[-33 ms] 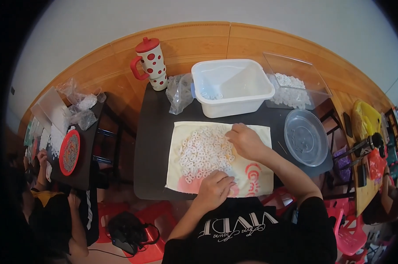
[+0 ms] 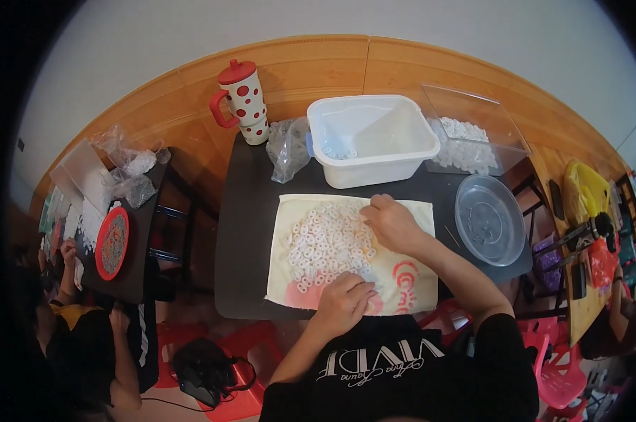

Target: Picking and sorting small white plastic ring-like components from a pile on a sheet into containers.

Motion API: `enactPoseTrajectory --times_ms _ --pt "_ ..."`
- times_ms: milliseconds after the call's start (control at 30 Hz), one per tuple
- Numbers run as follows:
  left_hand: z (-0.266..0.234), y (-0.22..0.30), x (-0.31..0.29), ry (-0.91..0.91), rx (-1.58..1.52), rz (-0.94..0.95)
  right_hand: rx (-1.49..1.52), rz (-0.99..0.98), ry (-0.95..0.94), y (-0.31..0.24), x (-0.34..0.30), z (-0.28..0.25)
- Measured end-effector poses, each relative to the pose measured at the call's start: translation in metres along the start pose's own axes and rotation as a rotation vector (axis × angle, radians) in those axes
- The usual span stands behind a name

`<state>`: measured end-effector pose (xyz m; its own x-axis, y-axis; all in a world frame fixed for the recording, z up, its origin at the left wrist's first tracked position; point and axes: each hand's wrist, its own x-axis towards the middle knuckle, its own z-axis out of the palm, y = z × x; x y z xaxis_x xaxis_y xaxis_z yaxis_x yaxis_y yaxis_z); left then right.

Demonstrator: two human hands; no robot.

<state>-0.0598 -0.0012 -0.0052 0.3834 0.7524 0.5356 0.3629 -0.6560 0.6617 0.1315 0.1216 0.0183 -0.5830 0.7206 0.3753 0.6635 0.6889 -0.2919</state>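
Note:
A cream cloth [image 2: 418, 283] with pink and red print lies on the dark table. Spread over its left and middle part are many small white oval plastic pieces [image 2: 326, 243] with two holes each. At the near edge of the pieces, my left hand [image 2: 344, 304] rests on the cloth with its fingers curled together. My right hand [image 2: 394, 225] is bent down at the pieces' far right side, fingers closed toward the cloth. What either hand pinches, if anything, is hidden beneath the fingers.
Behind the cloth stands a white tub [image 2: 374, 165] with a few white pieces inside. Left of it are a clear plastic bag [image 2: 288, 149] and a spotted tumbler [image 2: 246, 105]. A round clear tray [image 2: 490, 221] and a clear box [image 2: 466, 151] of white pieces sit at right. Other people work at both sides.

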Motion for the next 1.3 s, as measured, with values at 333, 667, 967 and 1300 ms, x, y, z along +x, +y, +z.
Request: enactPoseTrajectory --times_ms 333,667,967,1300 --pt "0.003 -0.003 -0.002 0.063 -0.081 -0.035 0.036 -0.006 -0.073 -0.003 -0.032 -0.016" --pt "0.022 0.001 0.008 0.065 -0.846 -0.613 0.120 -0.241 0.117 -0.058 -0.081 -0.038" --pt "0.031 0.007 0.007 0.104 -0.822 -0.631 -0.076 0.360 0.335 0.044 -0.146 -0.116" --pt "0.040 0.012 0.014 0.082 -0.811 -0.620 -0.117 0.382 0.112 0.087 -0.191 -0.130"
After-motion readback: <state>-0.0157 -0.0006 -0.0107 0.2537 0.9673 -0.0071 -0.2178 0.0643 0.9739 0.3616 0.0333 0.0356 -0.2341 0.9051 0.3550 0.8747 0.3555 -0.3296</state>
